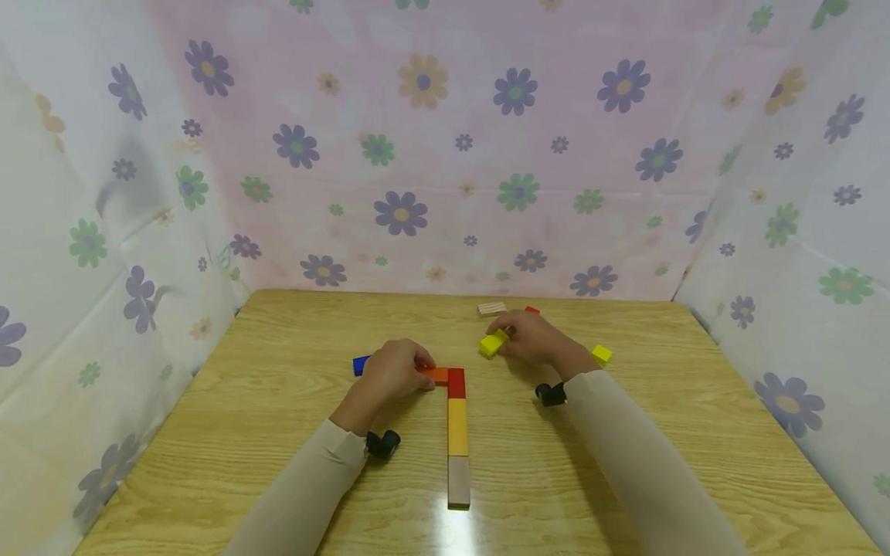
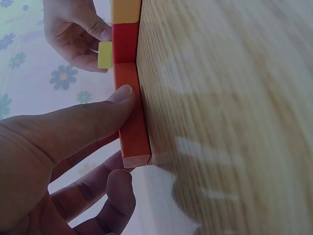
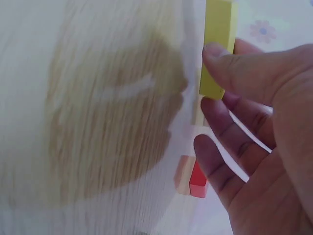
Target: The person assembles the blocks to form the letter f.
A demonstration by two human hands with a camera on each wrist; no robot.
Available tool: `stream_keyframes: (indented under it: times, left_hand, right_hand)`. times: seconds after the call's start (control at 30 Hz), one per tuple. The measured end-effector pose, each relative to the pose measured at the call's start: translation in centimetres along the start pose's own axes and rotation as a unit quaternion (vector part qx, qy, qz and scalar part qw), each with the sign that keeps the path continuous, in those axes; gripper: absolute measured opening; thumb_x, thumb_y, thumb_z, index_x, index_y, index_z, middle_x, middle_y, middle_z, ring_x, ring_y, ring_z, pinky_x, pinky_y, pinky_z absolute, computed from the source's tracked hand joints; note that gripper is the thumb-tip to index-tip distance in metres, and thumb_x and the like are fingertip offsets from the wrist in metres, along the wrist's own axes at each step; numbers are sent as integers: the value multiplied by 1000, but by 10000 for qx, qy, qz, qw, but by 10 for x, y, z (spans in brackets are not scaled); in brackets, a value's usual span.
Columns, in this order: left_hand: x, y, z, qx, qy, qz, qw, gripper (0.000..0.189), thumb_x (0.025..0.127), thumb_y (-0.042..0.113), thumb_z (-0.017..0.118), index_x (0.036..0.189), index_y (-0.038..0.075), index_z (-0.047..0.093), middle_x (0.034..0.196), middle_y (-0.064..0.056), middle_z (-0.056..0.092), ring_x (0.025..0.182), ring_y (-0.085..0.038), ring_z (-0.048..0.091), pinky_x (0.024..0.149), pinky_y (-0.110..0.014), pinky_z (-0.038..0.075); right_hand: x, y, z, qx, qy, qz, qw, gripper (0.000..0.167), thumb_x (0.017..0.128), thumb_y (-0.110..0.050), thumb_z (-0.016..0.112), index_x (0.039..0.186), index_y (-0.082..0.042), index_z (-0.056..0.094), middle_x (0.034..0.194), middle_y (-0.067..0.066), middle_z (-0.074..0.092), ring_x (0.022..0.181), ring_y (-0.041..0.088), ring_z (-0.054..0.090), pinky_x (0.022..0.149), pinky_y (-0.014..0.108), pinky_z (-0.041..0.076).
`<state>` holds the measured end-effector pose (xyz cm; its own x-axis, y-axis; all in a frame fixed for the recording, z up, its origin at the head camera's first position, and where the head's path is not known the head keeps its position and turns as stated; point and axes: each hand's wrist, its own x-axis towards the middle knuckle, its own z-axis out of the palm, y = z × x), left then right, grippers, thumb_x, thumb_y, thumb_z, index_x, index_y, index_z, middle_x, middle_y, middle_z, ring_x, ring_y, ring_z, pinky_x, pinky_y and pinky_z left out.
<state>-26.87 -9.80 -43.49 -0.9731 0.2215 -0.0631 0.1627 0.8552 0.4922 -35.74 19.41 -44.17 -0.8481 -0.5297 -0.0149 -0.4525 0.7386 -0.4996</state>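
Note:
My left hand point(image 1: 392, 372) pinches an orange block point(image 2: 134, 139) lying on the table, thumb on one side. That block's far end meets a red block point(image 1: 456, 383), forming a corner. From the red block a row runs toward me: a yellow-orange block point(image 1: 456, 427), then a greyish-tan block point(image 1: 458, 480). Between thumb and fingers, my right hand point(image 1: 534, 337) pinches a yellow block point(image 3: 215, 34), held above the table to the right of that corner. A blue block point(image 1: 360, 365) shows partly behind the left hand.
Toward the back edge of the wooden table point(image 1: 292, 328) lie a pale wood block point(image 1: 492, 309) and a red block point(image 3: 198, 183), partly hidden by the right hand. Another yellow block point(image 1: 601, 354) sits beyond the right wrist. Flowered cloth point(image 1: 445, 162) closes off the back and sides.

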Motion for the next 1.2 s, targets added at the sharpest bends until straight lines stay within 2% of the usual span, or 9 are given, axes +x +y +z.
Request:
stream_keyframes:
  times: [0.27, 0.47, 0.77, 0.97, 1.2]
  left_hand:
    - [-1, 1, -2, -66, -6, -33, 10000, 28, 81, 32, 90, 107, 26, 81, 103, 8, 73, 94, -15, 66, 77, -36, 54]
    - [-1, 3, -2, -76, -18, -84, 9999, 28, 82, 33, 90, 107, 26, 81, 105, 7, 73, 95, -16, 66, 77, -37, 54]
    - [-2, 0, -1, -139, -69, -139, 9998, 28, 82, 32, 90, 107, 27, 81, 106, 8, 74, 98, -16, 67, 81, -39, 55]
    - [-2, -3, -2, -183, 0, -87, 9998, 27, 82, 31, 90, 107, 26, 81, 104, 8, 73, 96, -16, 66, 82, -39, 55]
    - [-3, -2, -2, -303, -86, 32, 9995, 27, 83, 29, 89, 108, 25, 81, 107, 7, 75, 101, -18, 67, 84, -40, 56]
  right_hand:
    - [-9, -6, -4, 388, 153, 208, 9989, 39, 94, -8, 75, 130, -21, 71, 135, 5, 66, 115, 30, 64, 96, 48, 56]
    - [-22, -10, -3, 521, 425, -43, 9977, 35, 95, -12, 76, 128, -21, 71, 134, 2, 66, 108, 26, 64, 93, 45, 57]
    - [-35, -19, 3, 530, 738, -413, 9950, 34, 95, -23, 77, 128, -24, 70, 133, 1, 65, 109, 25, 63, 87, 43, 56]
    - [-40, -26, 5, 707, 766, -470, 9934, 33, 95, -25, 77, 127, -24, 69, 129, 0, 66, 105, 22, 62, 85, 41, 55]
    - [-46, -25, 14, 820, 767, -366, 9930, 30, 94, -25, 79, 123, -25, 71, 126, -1, 64, 102, 19, 63, 82, 35, 56]
